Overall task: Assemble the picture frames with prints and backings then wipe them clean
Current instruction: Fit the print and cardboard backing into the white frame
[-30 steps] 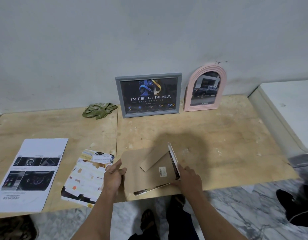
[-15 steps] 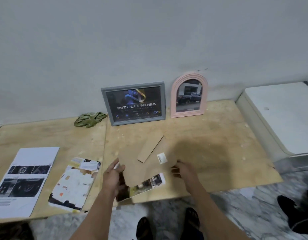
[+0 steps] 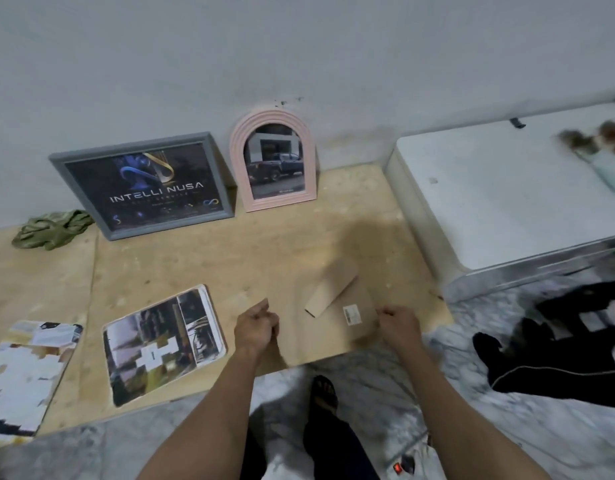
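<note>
A brown backing board (image 3: pixel 328 336) with a fold-out stand flap and a small white label lies near the table's front edge. My left hand (image 3: pixel 256 327) curls on its left edge and my right hand (image 3: pixel 399 323) on its right edge. Left of my hands, a collage print (image 3: pixel 162 344) with rounded corners lies face up on the table. A grey frame (image 3: pixel 143 187) holding a dark "INTELLI NUSA" print and a pink arched frame (image 3: pixel 273 161) holding a truck photo lean against the wall. A crumpled green cloth (image 3: pixel 51 228) sits at the back left.
Another printed sheet (image 3: pixel 25 372) lies at the far left front of the plywood table (image 3: pixel 230 258). A white appliance (image 3: pixel 507 188) stands against the table's right end. Dark clothing (image 3: pixel 555 344) lies on the marble floor at the right.
The backing board has come off the collage print and moved to the right in both hands. The print now lies uncovered on the table. The view has swung to the right.
</note>
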The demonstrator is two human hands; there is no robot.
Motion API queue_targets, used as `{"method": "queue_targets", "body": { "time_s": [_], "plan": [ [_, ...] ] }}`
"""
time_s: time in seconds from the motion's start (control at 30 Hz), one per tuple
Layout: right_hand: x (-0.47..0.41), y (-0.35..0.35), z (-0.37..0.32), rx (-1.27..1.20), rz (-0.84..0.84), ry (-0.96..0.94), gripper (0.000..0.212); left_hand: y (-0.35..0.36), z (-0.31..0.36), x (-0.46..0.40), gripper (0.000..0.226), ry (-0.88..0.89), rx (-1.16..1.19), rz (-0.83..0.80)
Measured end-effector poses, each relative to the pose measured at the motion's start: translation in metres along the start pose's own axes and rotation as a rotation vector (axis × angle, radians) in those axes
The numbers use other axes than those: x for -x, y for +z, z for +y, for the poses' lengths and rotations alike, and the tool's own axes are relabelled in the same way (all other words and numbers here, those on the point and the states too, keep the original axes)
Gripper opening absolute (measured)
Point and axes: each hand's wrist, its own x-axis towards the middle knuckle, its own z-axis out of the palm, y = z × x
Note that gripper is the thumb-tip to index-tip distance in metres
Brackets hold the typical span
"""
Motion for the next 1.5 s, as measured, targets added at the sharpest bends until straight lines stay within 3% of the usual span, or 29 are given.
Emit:
{"method": "queue_targets", "body": {
  "time_s": [0.2,0.33,0.47,0.53,0.73,0.9,1.13,1.3,1.5],
  "plan": [
    [-0.01,0.004,0.019,0.121,-0.025,-0.007,0.027,0.016,-0.011,-0.013,0.054,0.045,-0.127,0.031],
    [-0.004,0.006,0.015,0.16,0.037,0.031,0.032,0.017,-0.005,0.005,0.043,0.122,-0.29,0.133],
    [0.006,0.022,-0.012,0.198,-0.048,-0.11,0.021,-0.005,-0.003,0.003,0.033,0.179,-0.316,0.209],
    [0.015,0.042,-0.033,0.244,-0.144,-0.216,0.019,-0.03,0.0,0.006,0.031,0.18,-0.313,0.215],
    [0.059,0.133,-0.109,0.445,-0.519,-0.448,0.013,-0.148,-0.008,0.024,0.023,0.046,-0.33,0.454],
    [0.099,0.201,-0.136,0.611,-0.543,-0.499,0.035,-0.231,-0.025,0.021,0.02,0.042,-0.387,0.572],
    [0.117,0.254,-0.144,0.784,-0.467,-0.565,0.027,-0.262,-0.039,0.006,0.032,0.142,-0.55,0.437],
    [0.123,0.271,-0.145,0.807,-0.364,-0.493,0.034,-0.27,-0.043,-0.006,0.058,0.257,-0.716,0.327],
    [0.131,0.285,-0.143,0.847,-0.233,-0.451,0.036,-0.283,-0.026,-0.023,0.083,0.248,-0.873,0.166]
  ]
}}
